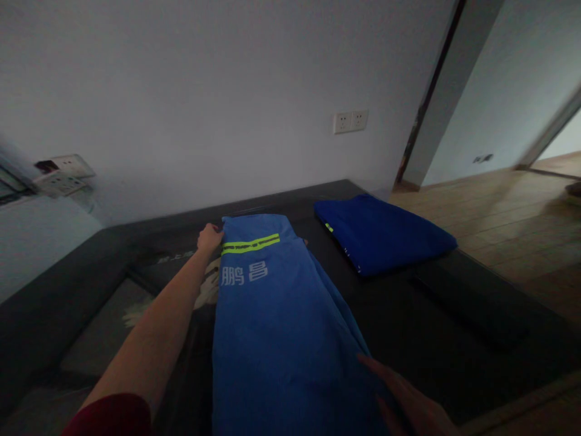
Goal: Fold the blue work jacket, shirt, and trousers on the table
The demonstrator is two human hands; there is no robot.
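Observation:
A blue work jacket (272, 315), folded into a long strip, lies across the dark table in front of me. A yellow-green stripe with grey marks crosses its far part, and white Chinese characters are printed below that. My left hand (210, 237) reaches forward to the jacket's far left edge, its fingers curled on the cloth. At the near right edge, my right hand (411, 396) touches the jacket with fingers stretched and apart; it is dim and partly cut off by the frame.
Farther right lies a folded darker blue garment (385, 233) with a small yellow-green patch. A dark oblong item (472, 309) rests near the right side of the dark table (327, 189). Behind it stands a white wall with a double socket (351, 122); another socket cluster (63, 174) is at left.

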